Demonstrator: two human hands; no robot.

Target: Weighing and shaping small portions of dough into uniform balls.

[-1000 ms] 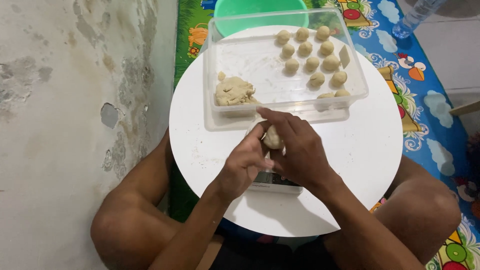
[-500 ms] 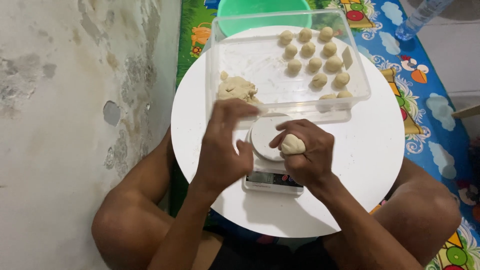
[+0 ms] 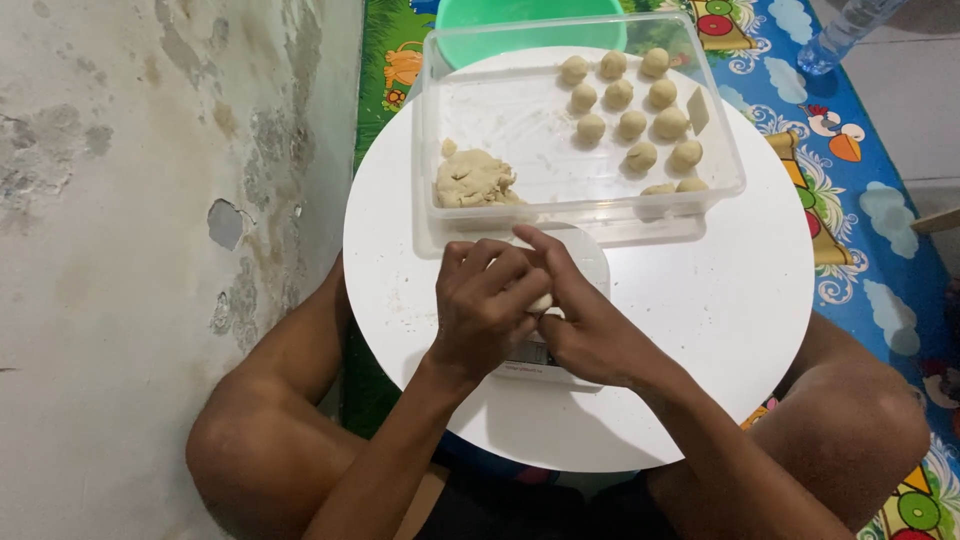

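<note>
My left hand (image 3: 485, 305) and my right hand (image 3: 585, 325) are pressed together over a small kitchen scale (image 3: 590, 260), with a piece of pale dough (image 3: 543, 303) caught between the palms. Only a sliver of that dough shows. Just beyond the hands stands a clear plastic container (image 3: 440, 215). Inside it, a lump of raw dough (image 3: 472, 180) lies at the left and several rolled dough balls (image 3: 632, 124) sit in rows at the right. Everything rests on a round white table (image 3: 700, 300).
A green bowl (image 3: 520, 14) sits behind the container. A white scraper (image 3: 698, 110) leans inside the container's right side. A plastic bottle (image 3: 840, 35) lies at the top right on a colourful play mat (image 3: 850, 170). A stained wall (image 3: 150, 200) fills the left.
My left hand came back from the dough lump in the container and closed over my right hand, which held the dough piece. Both hands now clasp it above the scale.
</note>
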